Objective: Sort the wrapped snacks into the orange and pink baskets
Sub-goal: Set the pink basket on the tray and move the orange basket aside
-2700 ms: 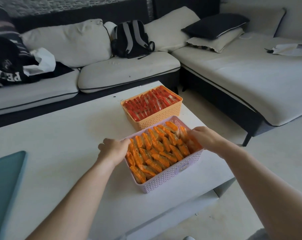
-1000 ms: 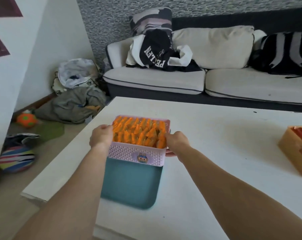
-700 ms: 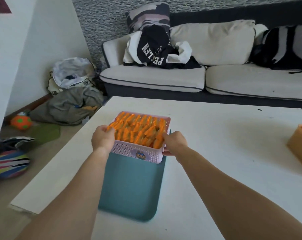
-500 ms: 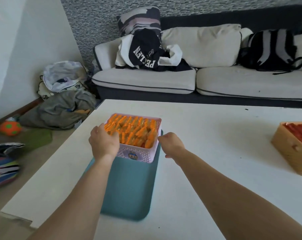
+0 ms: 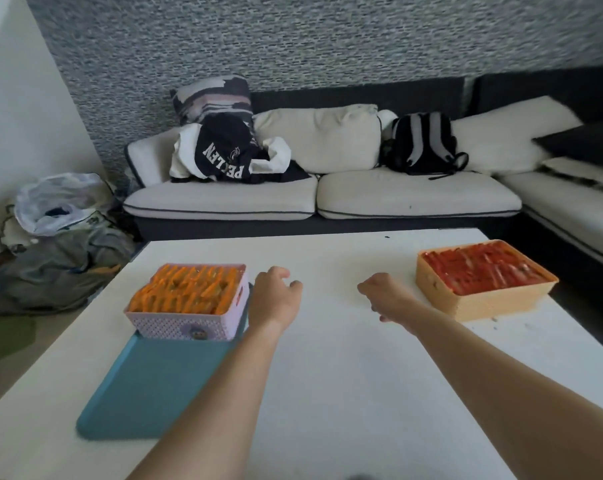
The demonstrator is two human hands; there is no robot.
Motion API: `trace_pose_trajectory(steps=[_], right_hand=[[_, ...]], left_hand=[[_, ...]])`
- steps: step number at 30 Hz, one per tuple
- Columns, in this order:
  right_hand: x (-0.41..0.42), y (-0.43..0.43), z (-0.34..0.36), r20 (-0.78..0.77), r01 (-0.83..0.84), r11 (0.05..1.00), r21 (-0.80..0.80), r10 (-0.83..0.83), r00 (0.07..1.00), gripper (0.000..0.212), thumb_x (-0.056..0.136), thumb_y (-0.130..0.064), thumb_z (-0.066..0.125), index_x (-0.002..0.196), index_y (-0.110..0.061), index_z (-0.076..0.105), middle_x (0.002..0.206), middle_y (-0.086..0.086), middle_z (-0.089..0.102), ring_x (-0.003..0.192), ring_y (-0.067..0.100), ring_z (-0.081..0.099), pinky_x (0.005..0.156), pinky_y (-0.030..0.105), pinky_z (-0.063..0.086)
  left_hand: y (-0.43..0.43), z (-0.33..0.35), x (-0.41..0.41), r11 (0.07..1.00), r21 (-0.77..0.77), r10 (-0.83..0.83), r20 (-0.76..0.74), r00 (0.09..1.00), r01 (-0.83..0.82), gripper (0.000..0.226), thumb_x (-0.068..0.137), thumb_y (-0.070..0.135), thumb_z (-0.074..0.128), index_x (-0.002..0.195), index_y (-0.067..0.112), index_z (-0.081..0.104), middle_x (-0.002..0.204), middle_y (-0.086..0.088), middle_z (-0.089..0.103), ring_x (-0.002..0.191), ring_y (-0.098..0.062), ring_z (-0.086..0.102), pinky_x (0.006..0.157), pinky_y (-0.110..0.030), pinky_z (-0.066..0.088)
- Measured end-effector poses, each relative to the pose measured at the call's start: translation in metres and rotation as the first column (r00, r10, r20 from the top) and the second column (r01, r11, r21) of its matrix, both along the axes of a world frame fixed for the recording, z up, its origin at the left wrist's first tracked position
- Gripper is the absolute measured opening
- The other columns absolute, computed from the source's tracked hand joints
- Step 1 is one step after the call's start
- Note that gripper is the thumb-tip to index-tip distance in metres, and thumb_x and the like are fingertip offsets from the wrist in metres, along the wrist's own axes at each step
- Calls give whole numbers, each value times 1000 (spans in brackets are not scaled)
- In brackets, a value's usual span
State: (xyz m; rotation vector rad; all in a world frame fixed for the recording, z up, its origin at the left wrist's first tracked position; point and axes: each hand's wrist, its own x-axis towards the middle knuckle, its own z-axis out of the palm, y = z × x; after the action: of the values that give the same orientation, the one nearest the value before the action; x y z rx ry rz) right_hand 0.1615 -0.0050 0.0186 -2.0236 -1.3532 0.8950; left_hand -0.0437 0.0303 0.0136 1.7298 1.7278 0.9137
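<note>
A: Largest first, I see one white surface (image 5: 327,375) and one teal tray (image 5: 154,393) lying on it.

B: Baskets?

A: I count two. The pink basket (image 5: 189,327), full of orange-wrapped snacks (image 5: 185,289), stands on the tray's far end. The orange basket (image 5: 494,301), full of red-wrapped snacks (image 5: 480,268), stands well apart at right.

B: Hands?

A: Two, both empty, between the baskets. My left hand (image 5: 274,296) hangs loosely spread just beside the pink basket; my right hand (image 5: 384,294) is loosely curled.
</note>
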Motion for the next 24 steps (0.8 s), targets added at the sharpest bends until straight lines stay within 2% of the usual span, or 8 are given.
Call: trace_pose_trajectory(steps=[3,5,7,10,14,18,21,24], right_hand=[[51,-30,8,9,72,997,13,-72,997,24,102,-21,47,107,-3,62,87,13,57,77,29,57,75,42,52],[86,-51,11,-63,152,987,54,-148,987,13,101,-20,49,97,-15,60,81,10,55,71,26,54,65,39,49],[117,-67,13,-115,214,975,68,-205,972,13,100,-20,51,91,-16,59,83,9,56,74,26,52,67,36,43],[164,-91,12,-137,276,957,91,-263,955,24,104,-17,49,115,-4,64,87,13,56,85,29,49,68,38,42],[223,-99,3,-105,375,913,160,-362,926,30,101,-11,51,124,3,64,131,24,63,92,32,59,71,43,50],[267,-85,-8,-39,437,888,146,-436,899,41,98,-31,57,132,-9,63,142,20,53,120,38,54,99,48,46],[292,-69,-19,19,463,881,95,-467,884,45,99,-31,58,138,-9,55,148,14,33,106,28,48,84,40,44],[312,-50,-30,47,448,892,65,-451,891,58,97,-33,62,149,-13,46,154,11,31,103,23,46,81,37,42]], left_hand=[[-19,6,52,994,-43,-98,13,995,98,38,96,25,58,133,14,61,136,-8,58,118,-25,59,89,-28,43],[-27,6,87,985,-79,-152,9,988,152,39,97,25,57,134,13,59,137,-7,58,117,-24,59,85,-24,39],[-33,6,117,975,-109,-195,1,981,194,40,97,24,56,135,11,59,136,-7,59,112,-24,59,84,-23,37],[-40,-1,164,958,-147,-252,-27,967,246,41,96,25,56,134,9,58,134,-8,61,116,-27,59,82,-23,37],[-41,-16,217,933,-194,-318,-48,947,304,44,98,28,55,137,7,55,138,-10,60,126,-29,55,86,-26,38],[-31,-31,261,917,-201,-361,-54,931,344,46,102,35,55,140,8,51,142,-9,59,129,-29,54,87,-25,36],[-16,-44,286,914,-229,-353,-43,935,335,48,104,39,52,141,10,48,140,-9,59,125,-28,56,83,-26,35],[-1,-54,302,915,-265,-323,-26,946,305,46,105,39,48,140,9,48,136,-9,59,115,-27,57,83,-29,35]])
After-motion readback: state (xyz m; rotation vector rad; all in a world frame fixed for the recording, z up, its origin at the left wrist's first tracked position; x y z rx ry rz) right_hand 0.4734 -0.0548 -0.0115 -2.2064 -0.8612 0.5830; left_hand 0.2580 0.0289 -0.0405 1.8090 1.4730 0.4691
